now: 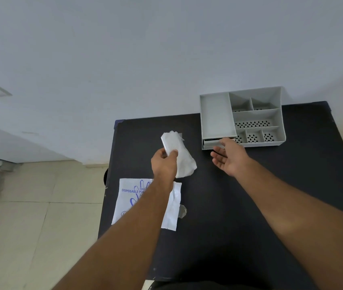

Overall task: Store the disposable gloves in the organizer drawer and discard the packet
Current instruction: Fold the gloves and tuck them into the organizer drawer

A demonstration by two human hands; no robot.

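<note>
The left hand grips a folded wad of thin translucent white plastic gloves above the black tabletop. Below its forearm lies the flat white printed glove packet. The right hand, fingers spread and holding nothing, touches the slightly open small drawer of the grey plastic compartment organizer.

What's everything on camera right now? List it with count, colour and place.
table: one, black, against the wall
organizer: one, grey, far right of table, compartments look empty
drawer: one, grey, at organizer's front left, slightly open
gloves: one folded stack, translucent white, above table centre
packet: one, white with blue print, flat at table's left edge
left hand: grips the gloves
right hand: open, fingers at the drawer front
</note>
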